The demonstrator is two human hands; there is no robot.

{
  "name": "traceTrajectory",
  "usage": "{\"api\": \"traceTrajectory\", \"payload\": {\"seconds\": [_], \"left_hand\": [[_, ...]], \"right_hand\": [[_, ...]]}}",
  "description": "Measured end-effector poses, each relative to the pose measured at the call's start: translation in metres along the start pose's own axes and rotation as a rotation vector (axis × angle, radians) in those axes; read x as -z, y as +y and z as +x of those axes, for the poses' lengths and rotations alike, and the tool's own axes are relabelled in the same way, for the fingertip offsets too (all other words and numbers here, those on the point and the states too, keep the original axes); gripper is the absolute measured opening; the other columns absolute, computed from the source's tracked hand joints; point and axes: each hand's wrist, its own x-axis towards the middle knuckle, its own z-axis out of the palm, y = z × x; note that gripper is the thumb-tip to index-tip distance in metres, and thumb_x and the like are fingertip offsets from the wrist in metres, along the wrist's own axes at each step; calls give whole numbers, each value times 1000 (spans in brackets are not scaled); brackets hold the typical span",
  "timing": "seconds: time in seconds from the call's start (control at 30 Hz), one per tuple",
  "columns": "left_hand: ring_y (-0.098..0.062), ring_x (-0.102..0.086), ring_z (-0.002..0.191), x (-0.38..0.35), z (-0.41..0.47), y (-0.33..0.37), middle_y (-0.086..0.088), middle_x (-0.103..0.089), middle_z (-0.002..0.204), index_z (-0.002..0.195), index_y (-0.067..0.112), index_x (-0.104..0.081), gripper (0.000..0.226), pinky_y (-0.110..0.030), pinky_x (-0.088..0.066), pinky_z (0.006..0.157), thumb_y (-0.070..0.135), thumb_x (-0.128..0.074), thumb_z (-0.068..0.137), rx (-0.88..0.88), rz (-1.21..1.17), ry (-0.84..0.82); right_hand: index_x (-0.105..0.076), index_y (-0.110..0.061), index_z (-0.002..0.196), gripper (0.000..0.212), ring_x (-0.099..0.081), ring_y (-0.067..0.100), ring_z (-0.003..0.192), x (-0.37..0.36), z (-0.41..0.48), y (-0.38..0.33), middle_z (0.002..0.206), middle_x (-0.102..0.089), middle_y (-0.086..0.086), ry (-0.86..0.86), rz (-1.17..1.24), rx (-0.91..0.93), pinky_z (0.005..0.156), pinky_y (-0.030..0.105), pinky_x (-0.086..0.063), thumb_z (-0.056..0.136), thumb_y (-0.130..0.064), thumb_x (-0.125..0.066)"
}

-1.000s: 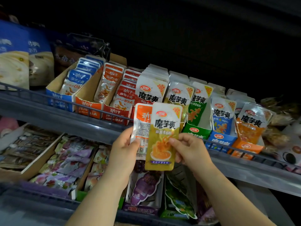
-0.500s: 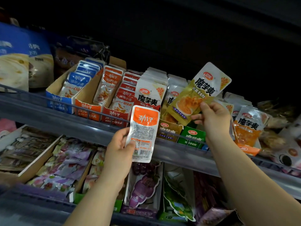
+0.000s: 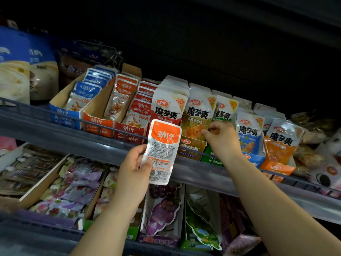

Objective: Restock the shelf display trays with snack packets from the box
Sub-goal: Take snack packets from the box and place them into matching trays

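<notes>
Pinching a gold foil snack packet (image 3: 196,121), the right hand (image 3: 222,140) seats it face-out in its gold cardboard tray (image 3: 191,145); the left hand (image 3: 133,169) grips an orange-and-white plastic packet (image 3: 160,150), likely next.

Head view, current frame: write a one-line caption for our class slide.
Left hand holds an orange-topped packet, barcode side out, while the right hand pinches a yellow packet standing in its gold tray.

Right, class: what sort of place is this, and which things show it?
Probably a shop's snack aisle: a railed shelf, cardboard display trays packed with branded snack packets, and the left hand holding a barcoded orange packet.
</notes>
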Motion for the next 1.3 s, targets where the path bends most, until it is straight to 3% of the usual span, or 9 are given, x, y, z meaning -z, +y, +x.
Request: {"api": "traceTrajectory", "payload": {"seconds": [0.17, 0.33, 0.47, 0.63, 0.73, 0.8, 1.03, 1.17, 1.3], "left_hand": [[5, -55, 76, -3, -1, -1, 20, -58, 85, 103, 25, -48, 28, 0, -43, 53, 0, -44, 92, -34, 41, -12], [4, -53, 79, -7, -5, -3, 20, -55, 87, 97, 31, -43, 28, -5, -39, 61, 4, -43, 92, -227, 212, 85], [-10, -58, 84, -10, -14, -3, 10, -58, 96, 112, 14, -56, 23, -15, -44, 65, 8, -48, 91, -479, 449, 158], [-11, -51, 107, -6, -13, -12, 8, -57, 112, 111, 14, -64, 35, -19, -39, 91, 17, -43, 83, -840, 633, 59], [-14, -53, 105, -6, -13, -13, -2, -67, 108, 102, 11, -69, 33, -26, -48, 86, 20, -46, 81, -899, 697, 26], [-12, -53, 105, -6, -12, -15, -3, -68, 107, 100, 17, -69, 30, -38, -49, 86, 26, -49, 81, -889, 688, -15], [3, -26, 125, 2, -16, -1, 24, -29, 131, 121, 46, -38, 49, -30, -30, 99, 60, -50, 75, -567, 515, 56], [5, -57, 93, 8, -10, 4, 16, -52, 110, 109, 36, -38, 42, -10, -47, 73, 23, -64, 79, -125, 56, 58], [3, -63, 66, 17, 2, 5, 10, -61, 79, 82, 26, -51, 26, -7, -46, 52, 3, -61, 82, -98, -37, 145]], "right_hand": [[-52, -8, 119, 35, -47, 12, 94, 3, 1, 3, 121, -51, 9, 34, 42, -26, 81, 23, -41, 85, -13, -60], [-46, -16, 110, 27, -50, 11, 78, 8, -21, -9, 101, -52, -1, 149, 303, -46, 63, 16, -42, 86, -12, -58], [-46, -23, 97, 16, -56, 5, 74, 1, -57, -30, 93, -54, -8, -179, 564, -80, 56, 14, -50, 85, -27, -57], [-44, -15, 126, 82, -64, 18, 96, -7, -71, -36, 113, -62, 6, -465, 891, -261, 76, 33, -56, 56, -56, -57], [-53, -9, 114, 41, -66, 20, 86, -6, -66, -35, 101, -66, 12, -365, 947, -316, 70, 31, -57, 81, -33, -59], [-59, -9, 98, 11, -65, 19, 77, -6, -63, -32, 90, -66, 11, -300, 918, -343, 65, 28, -57, 91, -12, -50], [-60, -17, 80, 20, -66, 19, 77, -1, -60, -31, 84, -68, 6, -252, 865, -295, 68, 29, -57, 92, -6, -48], [-58, -17, 84, 15, -65, 17, 79, 0, -57, -39, 86, -67, 4, -315, 823, -232, 72, 30, -57, 91, -7, -49], [-56, -15, 85, 10, -65, 12, 75, 2, -45, -60, 87, -66, 3, -475, 584, -107, 64, 20, -57, 88, -5, -55]]}}
